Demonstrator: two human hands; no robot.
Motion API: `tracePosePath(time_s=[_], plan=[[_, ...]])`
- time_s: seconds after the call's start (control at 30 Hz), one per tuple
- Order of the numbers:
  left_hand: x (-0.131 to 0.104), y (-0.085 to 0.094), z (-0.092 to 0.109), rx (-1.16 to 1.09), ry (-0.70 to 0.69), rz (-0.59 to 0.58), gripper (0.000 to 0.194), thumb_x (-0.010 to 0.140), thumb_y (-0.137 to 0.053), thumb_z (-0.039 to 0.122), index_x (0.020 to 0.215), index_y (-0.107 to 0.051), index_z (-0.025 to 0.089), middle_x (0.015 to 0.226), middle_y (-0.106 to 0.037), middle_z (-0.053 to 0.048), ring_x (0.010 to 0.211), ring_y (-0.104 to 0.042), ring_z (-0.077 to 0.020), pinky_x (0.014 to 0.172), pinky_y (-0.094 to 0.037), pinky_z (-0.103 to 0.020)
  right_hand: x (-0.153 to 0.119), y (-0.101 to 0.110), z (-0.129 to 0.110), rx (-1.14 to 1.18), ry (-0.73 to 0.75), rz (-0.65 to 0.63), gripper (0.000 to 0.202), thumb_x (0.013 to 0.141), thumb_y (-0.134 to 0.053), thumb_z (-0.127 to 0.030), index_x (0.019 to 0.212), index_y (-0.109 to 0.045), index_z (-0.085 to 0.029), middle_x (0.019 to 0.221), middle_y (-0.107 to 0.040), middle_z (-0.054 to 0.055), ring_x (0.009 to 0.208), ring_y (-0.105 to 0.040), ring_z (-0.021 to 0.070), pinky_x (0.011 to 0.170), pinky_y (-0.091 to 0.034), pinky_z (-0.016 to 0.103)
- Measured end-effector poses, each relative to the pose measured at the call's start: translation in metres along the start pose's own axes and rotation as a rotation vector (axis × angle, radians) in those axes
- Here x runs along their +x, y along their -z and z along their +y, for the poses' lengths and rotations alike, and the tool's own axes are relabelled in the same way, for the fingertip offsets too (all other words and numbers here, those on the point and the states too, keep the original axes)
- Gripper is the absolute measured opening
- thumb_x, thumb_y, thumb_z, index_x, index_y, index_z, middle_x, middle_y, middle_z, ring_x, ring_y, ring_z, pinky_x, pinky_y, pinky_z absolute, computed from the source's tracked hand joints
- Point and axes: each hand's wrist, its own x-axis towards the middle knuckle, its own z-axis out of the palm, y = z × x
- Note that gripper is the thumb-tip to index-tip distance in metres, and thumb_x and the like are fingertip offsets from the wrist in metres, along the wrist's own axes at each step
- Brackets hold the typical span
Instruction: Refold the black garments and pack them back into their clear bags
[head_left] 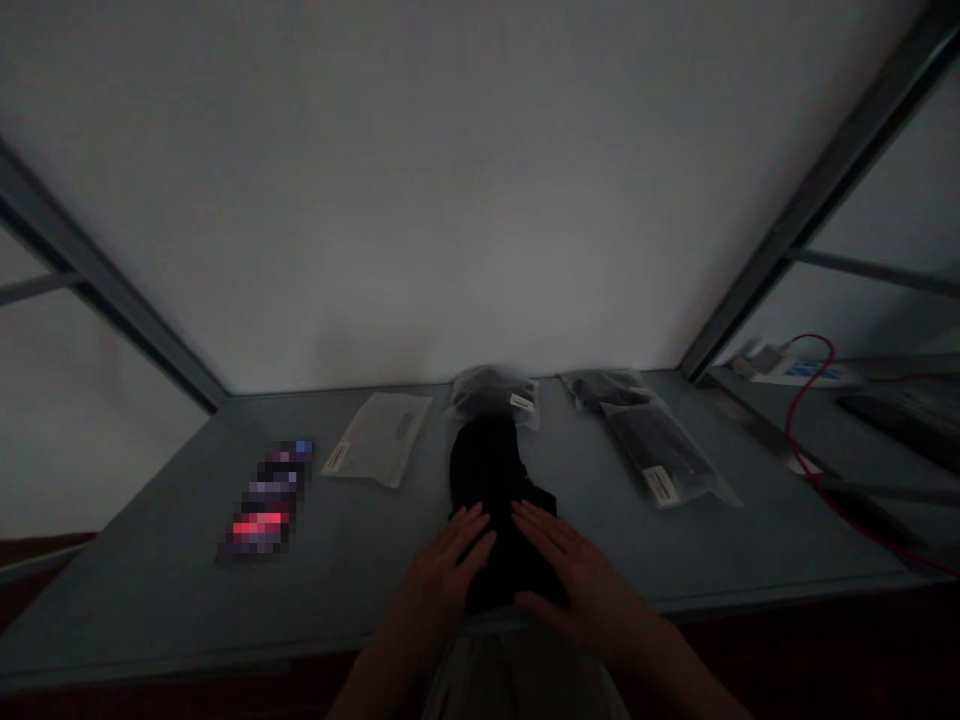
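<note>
I see left hand (440, 572) and right hand (576, 570), fingers outstretched on black cloth (486, 470); bags (480, 390) at the bench (337, 550)'s back edge hold something dark.

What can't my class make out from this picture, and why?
In the head view:
Black item: partly under the left hand and right hand, its folds lost in dim light.
Back middle bag: its near part hidden behind the black item.
Pixelated object at left: blurred into blocks.
Right front bag: print on its label too small and soft to read.
Red cable: lower end cut off by the picture's right edge.
</note>
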Motion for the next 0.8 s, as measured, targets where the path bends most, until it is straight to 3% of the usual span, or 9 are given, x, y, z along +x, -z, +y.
tracePosePath(time_s=[0.1,0.23,0.37,0.5,0.57,0.63,0.7,0.8], plan=[[-0.011,0.006,0.000,-0.019,0.010,-0.142,0.051,0.092,-0.044,0.007,0.141,-0.042,0.021,0.144,-0.049,-0.011,0.133,-0.046,-0.0208,0.100,-0.051,-0.038,-0.010,0.003,-0.001,0.014,-0.005,-0.075,0.089,0.072,-0.068,-0.021,0.150,-0.028,-0.014,0.154,-0.033,0.017,0.143,-0.029,0.0297,0.113,-0.034,0.050],[-0.029,0.014,0.017,0.010,-0.064,-0.210,0.071,0.088,-0.057,0.023,0.151,-0.025,0.016,0.152,-0.035,-0.016,0.139,-0.036,-0.0282,0.105,-0.047,-0.041,-0.027,0.000,-0.006,-0.069,0.082,-0.088,0.086,0.066,-0.052,-0.001,0.149,-0.032,-0.012,0.152,-0.037,0.016,0.141,-0.033,0.0276,0.112,-0.037,0.048],[-0.049,0.009,0.026,0.052,-0.172,-0.098,0.063,0.090,-0.045,0.013,0.151,-0.025,0.015,0.146,-0.047,-0.013,0.138,-0.040,-0.0242,0.108,-0.043,-0.038,-0.046,0.009,-0.017,-0.053,0.109,-0.067,0.082,0.067,-0.045,0.006,0.145,-0.041,-0.019,0.141,-0.053,0.014,0.129,-0.051,0.0260,0.105,-0.046,0.044],[-0.056,0.001,0.024,-0.158,-0.185,0.045,0.050,0.097,-0.035,0.019,0.147,-0.035,0.017,0.130,-0.063,-0.010,0.126,-0.053,-0.0189,0.105,-0.046,-0.035,-0.050,0.035,-0.026,0.218,-0.089,-0.089,0.066,0.073,-0.054,-0.004,0.135,-0.049,-0.027,0.123,-0.066,0.011,0.109,-0.065,0.0247,0.092,-0.054,0.038],[-0.052,0.001,0.027,-0.352,-0.028,0.105,0.042,0.097,-0.038,0.028,0.137,-0.050,0.020,0.123,-0.067,-0.011,0.118,-0.060,-0.0208,0.099,-0.051,-0.036,-0.040,0.044,-0.027,0.371,-0.210,0.002,0.052,0.078,-0.060,-0.013,0.128,-0.051,-0.028,0.121,-0.066,0.010,0.108,-0.065,0.0252,0.091,-0.054,0.039],[-0.041,0.003,0.032,-0.506,0.291,0.155,0.037,0.095,-0.042,0.037,0.122,-0.062,0.021,0.114,-0.071,-0.012,0.105,-0.067,-0.0233,0.089,-0.055,-0.036,-0.023,0.046,-0.025,0.539,-0.305,0.144,0.047,0.081,-0.064,-0.023,0.124,-0.046,-0.027,0.123,-0.064,0.011,0.110,-0.064,0.0253,0.090,-0.054,0.041],[-0.024,0.005,0.036,-0.555,0.598,0.173,0.039,0.094,-0.044,0.045,0.113,-0.067,0.020,0.103,-0.074,-0.011,0.091,-0.070,-0.0242,0.078,-0.058,-0.035,-0.002,0.040,-0.020,0.699,-0.409,0.245,0.048,0.082,-0.064,-0.032,0.123,-0.039,-0.027,0.121,-0.065,0.011,0.100,-0.068,0.0233,0.080,-0.058,0.038],[0.007,0.006,0.034,-0.591,0.853,0.198,0.040,0.093,-0.044,0.047,0.108,-0.066,0.017,0.097,-0.074,-0.010,0.089,-0.070,-0.0241,0.075,-0.056,-0.034,0.028,0.020,-0.008,0.694,-0.564,0.370,0.048,0.081,-0.061,-0.044,0.119,-0.040,-0.024,0.113,-0.067,0.011,0.081,-0.071,0.0218,0.065,-0.058,0.035]])
